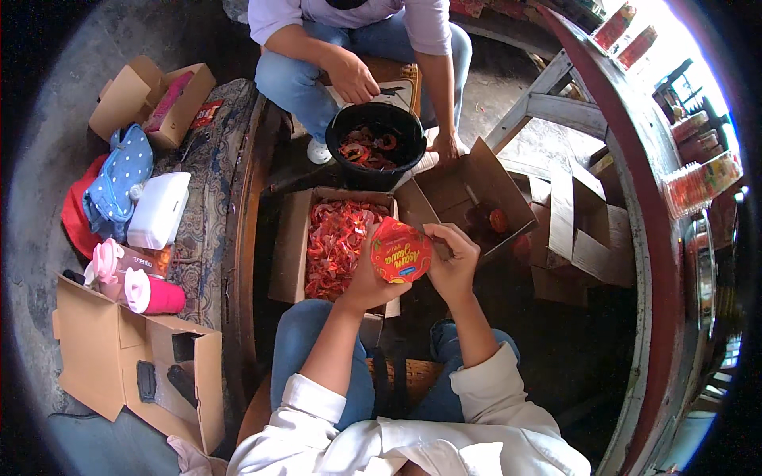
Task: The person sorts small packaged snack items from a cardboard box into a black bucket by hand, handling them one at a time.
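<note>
In front of my knees I hold a sealed plastic cup with a round red printed film lid [400, 251], its top turned up toward me. My left hand [367, 279] wraps around the cup's left side. At the lid's right edge, my right hand [454, 260] is closed in a pinch; the exact grip of its fingertips is partly hidden. Just beyond and left of my hands, a cardboard box [295, 252] holds a heap of torn red film pieces [340, 238]. The cup's body is mostly hidden beneath its lid.
Opposite me sits a person [353, 75] behind a black bucket [404, 176] containing red scraps. An open carton [477, 181] with a red-topped cup stands right, beside another carton [583, 222]. A patterned bench [208, 238] runs along the left; a wooden table [615, 143] curves along the right.
</note>
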`<control>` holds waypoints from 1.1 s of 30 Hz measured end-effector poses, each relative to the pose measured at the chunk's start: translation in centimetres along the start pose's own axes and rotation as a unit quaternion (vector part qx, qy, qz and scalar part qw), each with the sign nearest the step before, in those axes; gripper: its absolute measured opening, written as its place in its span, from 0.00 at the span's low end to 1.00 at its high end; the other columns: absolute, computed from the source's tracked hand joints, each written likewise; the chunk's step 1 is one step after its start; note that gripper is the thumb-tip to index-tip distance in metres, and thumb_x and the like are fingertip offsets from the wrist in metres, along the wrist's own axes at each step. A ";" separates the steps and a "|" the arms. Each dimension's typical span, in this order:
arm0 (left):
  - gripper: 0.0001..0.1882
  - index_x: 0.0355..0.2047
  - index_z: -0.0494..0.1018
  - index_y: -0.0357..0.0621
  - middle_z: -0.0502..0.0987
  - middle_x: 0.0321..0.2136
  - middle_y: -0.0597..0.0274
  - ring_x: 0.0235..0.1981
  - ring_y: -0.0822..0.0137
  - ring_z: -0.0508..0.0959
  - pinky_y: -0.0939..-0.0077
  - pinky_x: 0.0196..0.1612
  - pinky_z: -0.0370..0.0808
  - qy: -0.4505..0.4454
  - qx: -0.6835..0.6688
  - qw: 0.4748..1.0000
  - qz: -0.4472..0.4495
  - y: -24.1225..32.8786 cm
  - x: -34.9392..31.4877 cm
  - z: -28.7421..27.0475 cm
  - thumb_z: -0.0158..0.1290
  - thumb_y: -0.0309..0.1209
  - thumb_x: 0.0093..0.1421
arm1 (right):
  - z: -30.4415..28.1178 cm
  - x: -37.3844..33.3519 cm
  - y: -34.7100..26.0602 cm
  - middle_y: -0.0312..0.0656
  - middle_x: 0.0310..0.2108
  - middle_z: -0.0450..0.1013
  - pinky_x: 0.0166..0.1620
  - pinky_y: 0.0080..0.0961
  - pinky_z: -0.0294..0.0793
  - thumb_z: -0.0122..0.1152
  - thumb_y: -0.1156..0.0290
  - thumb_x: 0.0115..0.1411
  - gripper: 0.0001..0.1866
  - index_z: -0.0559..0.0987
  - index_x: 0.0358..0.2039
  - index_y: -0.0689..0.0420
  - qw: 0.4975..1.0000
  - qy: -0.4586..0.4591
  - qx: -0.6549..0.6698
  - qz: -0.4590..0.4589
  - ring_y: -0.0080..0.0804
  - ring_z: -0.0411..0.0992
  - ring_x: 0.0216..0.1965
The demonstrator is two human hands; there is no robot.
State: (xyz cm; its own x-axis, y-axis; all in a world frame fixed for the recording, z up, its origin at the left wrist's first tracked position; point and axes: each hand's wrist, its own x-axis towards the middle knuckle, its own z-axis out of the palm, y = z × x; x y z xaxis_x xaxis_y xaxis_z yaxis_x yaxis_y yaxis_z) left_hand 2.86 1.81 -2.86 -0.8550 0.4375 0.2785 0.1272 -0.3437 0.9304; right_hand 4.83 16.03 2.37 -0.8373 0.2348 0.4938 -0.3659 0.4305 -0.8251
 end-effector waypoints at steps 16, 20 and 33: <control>0.36 0.54 0.53 0.39 0.69 0.47 0.58 0.47 0.68 0.71 0.72 0.51 0.68 0.093 -0.049 0.994 -0.018 1.3 1.1 0.1 0.60 0.23 0.47 | 1.0 -0.7 -0.1 0.40 0.29 0.73 0.36 0.17 0.72 0.59 0.85 0.48 0.09 0.76 0.32 0.66 0.998 0.051 0.025 0.022 0.21 0.71 0.32; 0.30 0.51 0.59 0.39 0.70 0.45 0.61 0.46 0.70 0.72 0.74 0.49 0.69 0.096 -0.038 0.995 0.002 1.7 1.3 0.3 0.59 0.24 0.49 | 1.4 -0.8 -0.5 0.42 0.30 0.73 0.36 0.18 0.72 0.58 0.86 0.47 0.09 0.76 0.32 0.67 0.997 0.074 0.003 -0.003 0.25 0.73 0.32; 0.24 0.47 0.63 0.39 0.72 0.41 0.62 0.42 0.73 0.73 0.77 0.45 0.71 0.155 -0.002 0.988 0.025 2.2 1.1 0.0 0.58 0.22 0.49 | 3.2 -0.6 -2.2 0.44 0.30 0.73 0.36 0.18 0.72 0.57 0.87 0.48 0.09 0.76 0.32 0.67 0.994 0.102 -0.005 -0.030 0.25 0.73 0.31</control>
State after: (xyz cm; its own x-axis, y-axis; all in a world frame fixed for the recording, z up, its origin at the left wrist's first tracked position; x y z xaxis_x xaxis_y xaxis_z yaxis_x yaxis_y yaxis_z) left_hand 2.17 1.57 -0.48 -0.9606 0.1441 0.2377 0.1726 -0.3614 0.9163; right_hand 4.89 12.11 3.02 -0.7130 0.3803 0.5891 -0.4080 0.4582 -0.7897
